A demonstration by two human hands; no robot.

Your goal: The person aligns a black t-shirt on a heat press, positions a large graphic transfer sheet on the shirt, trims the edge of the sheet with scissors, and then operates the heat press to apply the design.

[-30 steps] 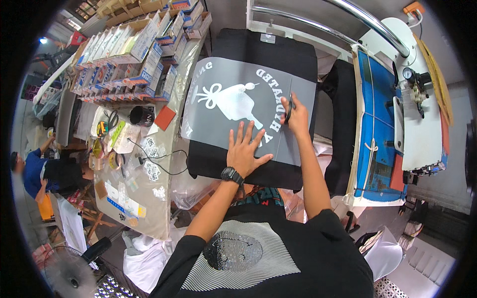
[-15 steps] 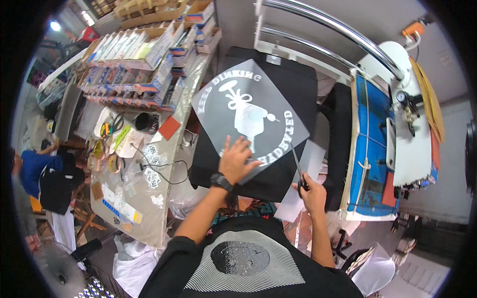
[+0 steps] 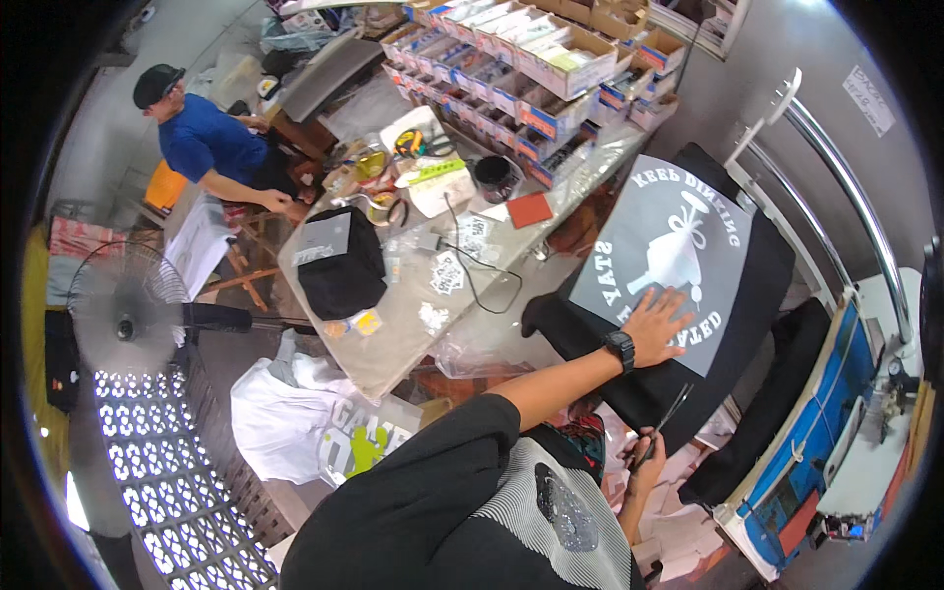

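Observation:
A grey sheet with white lettering and a white figure point(image 3: 615, 270) lies on a black garment point(image 3: 762, 280) spread over the press bed. My left hand point(image 3: 657, 323) rests flat on the sheet's lower part, fingers spread, covering some of the lettering. Below the sheet's near corner, my right hand point(image 3: 644, 470) is closed around the handles of a pair of scissors point(image 3: 675, 411). The blades point up and away, apart from the sheet. Part of the right hand's grip is hidden.
A table point(image 3: 472, 334) on the left carries a folded black cloth point(image 3: 344, 261), tape rolls, a cable and cut pieces. Stacked cardboard boxes point(image 3: 551, 74) stand behind. Metal rails point(image 3: 855, 177) and a blue panel point(image 3: 801, 423) border the right. A person in blue point(image 3: 211, 143) stands beyond the table.
My view has swung left. The scissors have come away from the sheet's edge, and my left hand lies flatter on the sheet. A black cloth now lies on the table.

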